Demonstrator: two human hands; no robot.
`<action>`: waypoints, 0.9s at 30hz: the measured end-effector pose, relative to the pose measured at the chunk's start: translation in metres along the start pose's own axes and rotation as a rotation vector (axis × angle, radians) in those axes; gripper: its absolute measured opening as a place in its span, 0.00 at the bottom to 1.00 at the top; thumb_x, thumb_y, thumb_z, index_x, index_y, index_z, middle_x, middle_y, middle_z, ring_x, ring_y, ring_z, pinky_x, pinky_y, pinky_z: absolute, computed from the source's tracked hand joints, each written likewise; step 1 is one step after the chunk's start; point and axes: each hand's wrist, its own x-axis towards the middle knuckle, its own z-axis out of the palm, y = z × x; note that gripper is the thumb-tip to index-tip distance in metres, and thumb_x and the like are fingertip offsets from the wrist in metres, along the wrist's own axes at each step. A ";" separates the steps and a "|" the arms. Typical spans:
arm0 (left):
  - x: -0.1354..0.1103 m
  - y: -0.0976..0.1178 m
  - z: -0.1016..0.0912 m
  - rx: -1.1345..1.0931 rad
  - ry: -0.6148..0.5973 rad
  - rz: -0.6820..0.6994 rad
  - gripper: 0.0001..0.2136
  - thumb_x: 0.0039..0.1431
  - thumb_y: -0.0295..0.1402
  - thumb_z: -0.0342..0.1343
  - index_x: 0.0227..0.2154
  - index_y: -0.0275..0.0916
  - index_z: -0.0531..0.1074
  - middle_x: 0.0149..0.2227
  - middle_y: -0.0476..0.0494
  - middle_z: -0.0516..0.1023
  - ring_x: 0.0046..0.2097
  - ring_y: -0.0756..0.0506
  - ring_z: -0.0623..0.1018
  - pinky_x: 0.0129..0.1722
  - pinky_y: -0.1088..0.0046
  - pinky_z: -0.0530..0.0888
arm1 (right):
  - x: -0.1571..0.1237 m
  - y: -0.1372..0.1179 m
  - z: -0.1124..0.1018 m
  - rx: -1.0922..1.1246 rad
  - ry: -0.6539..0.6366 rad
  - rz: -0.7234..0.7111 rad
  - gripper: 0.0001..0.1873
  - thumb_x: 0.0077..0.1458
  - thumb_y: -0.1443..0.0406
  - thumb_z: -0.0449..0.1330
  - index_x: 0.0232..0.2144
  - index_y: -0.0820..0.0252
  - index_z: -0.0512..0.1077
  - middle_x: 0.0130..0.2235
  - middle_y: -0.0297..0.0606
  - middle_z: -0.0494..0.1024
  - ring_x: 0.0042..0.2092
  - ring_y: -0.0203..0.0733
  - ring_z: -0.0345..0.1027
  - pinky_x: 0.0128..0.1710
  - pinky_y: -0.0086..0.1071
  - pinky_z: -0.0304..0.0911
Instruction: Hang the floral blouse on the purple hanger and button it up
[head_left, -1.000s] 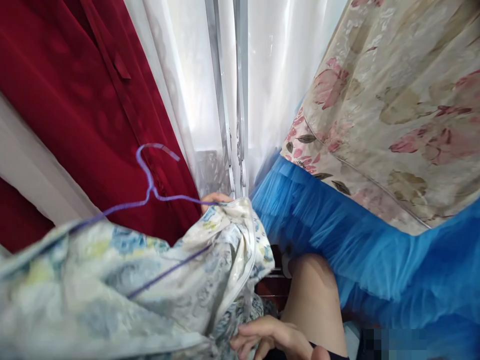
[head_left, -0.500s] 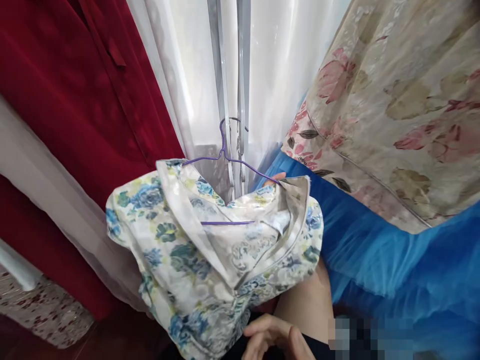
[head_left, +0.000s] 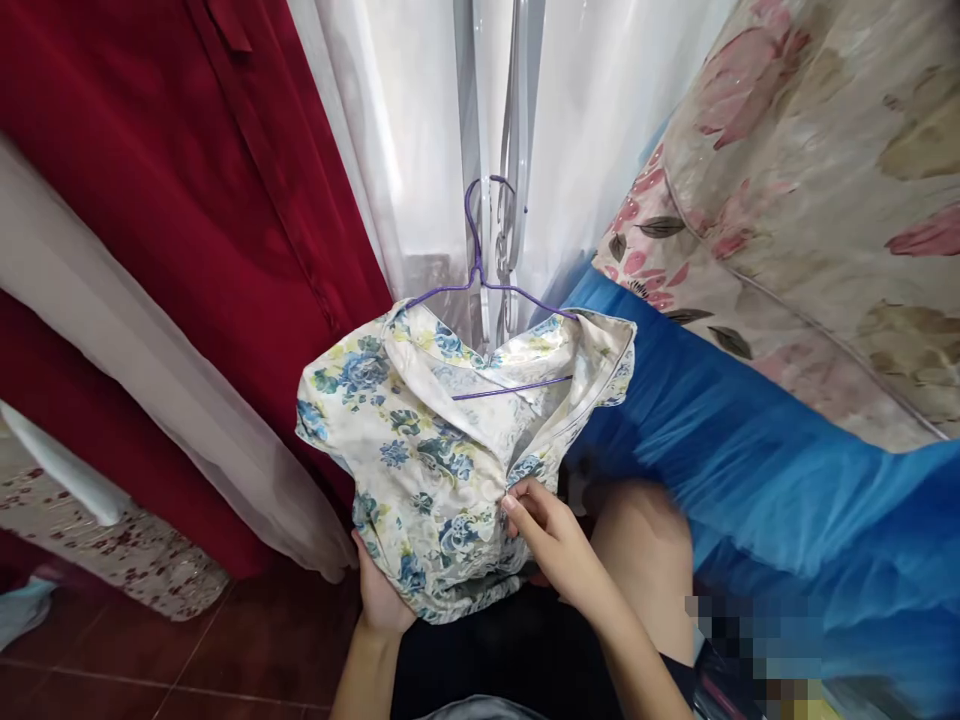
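A white short-sleeved blouse [head_left: 420, 440] with blue and green flowers hangs from a purple wire hanger [head_left: 478, 268], its V-neck facing up. The hanger's lower bar shows inside the neck opening. At the point of the V, my right hand [head_left: 551, 535] is closed, thumb and forefinger pinching the fabric edge. My left hand [head_left: 381, 592] grips the lower left side of the blouse. Its thumb shows along the edge, while the other fingers are hidden behind the cloth.
White drapes [head_left: 405, 110] with grey ribbons hang behind the hanger. Red cloth [head_left: 225, 190] hangs at left, beige floral fabric [head_left: 810, 200] and blue tulle [head_left: 750, 430] at right. My bare knee [head_left: 645, 540] is beside my right hand, above a dark red tiled floor [head_left: 262, 640].
The blouse and hanger sit higher in view and flatter. My right hand now pinches the neckline, and my left hand holds the lower side. Fingers behind the right shoulder are gone from there.
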 end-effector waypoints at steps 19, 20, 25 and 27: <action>0.004 -0.015 0.004 -0.102 0.187 -0.092 0.32 0.47 0.38 0.69 0.58 0.46 0.73 0.55 0.40 0.80 0.63 0.31 0.73 0.64 0.50 0.68 | 0.016 0.008 0.011 -0.034 0.139 -0.092 0.17 0.62 0.60 0.55 0.22 0.57 0.62 0.23 0.29 0.59 0.26 0.36 0.52 0.26 0.30 0.48; 0.008 -0.019 0.003 -0.057 0.285 -0.030 0.31 0.48 0.39 0.69 0.57 0.46 0.72 0.55 0.39 0.79 0.63 0.31 0.73 0.64 0.50 0.68 | 0.015 0.009 0.009 -0.019 0.151 -0.090 0.16 0.61 0.60 0.56 0.23 0.58 0.65 0.23 0.29 0.61 0.26 0.36 0.53 0.26 0.30 0.49; 0.018 -0.037 0.020 0.348 0.685 0.494 0.23 0.57 0.40 0.65 0.53 0.49 0.66 0.61 0.38 0.69 0.67 0.34 0.67 0.67 0.54 0.63 | 0.008 0.013 0.003 0.097 0.240 -0.032 0.15 0.58 0.56 0.63 0.26 0.62 0.75 0.19 0.27 0.59 0.23 0.33 0.48 0.24 0.30 0.46; 0.016 -0.038 0.035 0.496 0.523 0.567 0.16 0.62 0.39 0.62 0.51 0.49 0.68 0.59 0.39 0.71 0.64 0.37 0.70 0.65 0.58 0.65 | 0.004 0.011 0.007 0.152 0.203 -0.011 0.17 0.58 0.55 0.64 0.26 0.62 0.75 0.18 0.26 0.58 0.22 0.31 0.46 0.23 0.29 0.44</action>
